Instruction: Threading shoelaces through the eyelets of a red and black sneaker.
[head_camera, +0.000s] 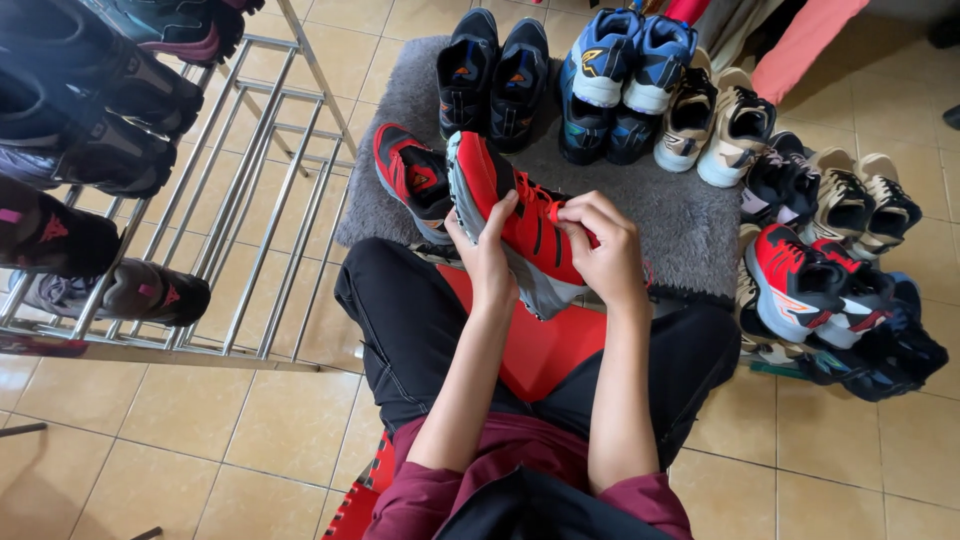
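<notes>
Red sneaker (505, 215): held above the grey mat (690, 230), long axis toe-away. Left hand (487, 255) fingers wrap its sole side; right hand (603, 245) fingertips pinch the laces.

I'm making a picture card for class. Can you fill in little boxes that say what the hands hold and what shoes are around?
Left hand: grips the side of a red shoe
Right hand: fingers at the red shoe's laces
Matching red shoe: on the grey mat
Mat top: black pair, blue pair, beige pair
Left side: metal rack with dark shoes
Seat: red chair
</notes>
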